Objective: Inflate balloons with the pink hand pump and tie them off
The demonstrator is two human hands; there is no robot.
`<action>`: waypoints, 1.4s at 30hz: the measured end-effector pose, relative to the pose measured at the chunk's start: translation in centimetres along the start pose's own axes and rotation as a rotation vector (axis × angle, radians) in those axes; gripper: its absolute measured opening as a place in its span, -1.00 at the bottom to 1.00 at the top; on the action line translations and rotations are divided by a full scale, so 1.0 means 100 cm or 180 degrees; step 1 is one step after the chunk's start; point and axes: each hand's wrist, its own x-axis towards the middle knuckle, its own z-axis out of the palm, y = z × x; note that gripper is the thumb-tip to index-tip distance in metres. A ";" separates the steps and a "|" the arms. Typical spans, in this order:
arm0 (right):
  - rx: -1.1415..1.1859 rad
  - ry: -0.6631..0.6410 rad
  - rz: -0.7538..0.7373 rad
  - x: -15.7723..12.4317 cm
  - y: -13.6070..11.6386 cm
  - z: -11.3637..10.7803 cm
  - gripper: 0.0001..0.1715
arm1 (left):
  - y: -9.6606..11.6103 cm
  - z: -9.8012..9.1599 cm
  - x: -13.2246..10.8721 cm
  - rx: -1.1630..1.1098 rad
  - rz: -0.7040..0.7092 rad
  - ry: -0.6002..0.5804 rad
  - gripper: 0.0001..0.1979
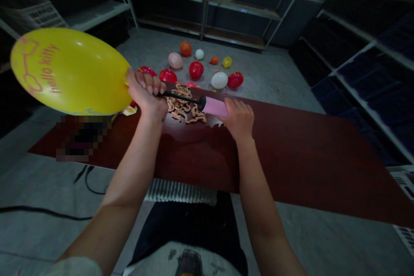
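A large inflated yellow balloon point(77, 73) with pink lettering points off to the left. My left hand point(145, 88) is closed around its neck and the black end of a balloon pump. The pump's thin black rod runs from that hand to its pink barrel point(215, 106), which my right hand point(239, 118) grips at the far end. The fingers of my left hand hide where balloon and pump meet. Beneath the rod, a loose pile of uninflated beige long balloons point(186, 105) lies on the dark red-brown table point(291, 151).
Several inflated balloons, among them a red one point(196, 70) and a white one point(219, 80), rest on the floor beyond the table. Metal shelves point(239, 8) line the back and sides. A black cable point(45, 211) crosses the floor at left. A blurred-out patch covers something on the table's left end.
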 end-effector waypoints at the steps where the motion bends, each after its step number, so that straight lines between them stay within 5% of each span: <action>1: -0.0010 -0.0012 0.0016 0.000 0.003 0.001 -0.55 | 0.002 -0.002 0.002 -0.0024 0.0030 0.0018 -0.35; 8: 0.0012 -0.0057 0.0086 -0.002 0.013 0.004 -0.54 | 0.013 -0.012 0.008 -0.0394 -0.0001 0.0112 -0.43; 17: 0.0261 -0.0130 0.0015 -0.002 0.001 0.000 -0.60 | 0.014 0.001 -0.006 -0.0102 -0.0022 0.0196 -0.39; 29: 0.0289 -0.0518 -0.0069 -0.001 -0.031 -0.022 -0.51 | -0.030 0.026 -0.046 0.0079 -0.0446 -0.0365 -0.42; 37: 0.0528 -0.0199 -0.0065 0.001 -0.031 -0.017 -0.51 | -0.025 0.022 -0.036 -0.0252 -0.0618 -0.0187 -0.49; 42: 0.0549 -0.0104 -0.0073 0.002 -0.028 -0.008 -0.50 | -0.022 0.019 -0.027 -0.0432 -0.0313 -0.0287 -0.48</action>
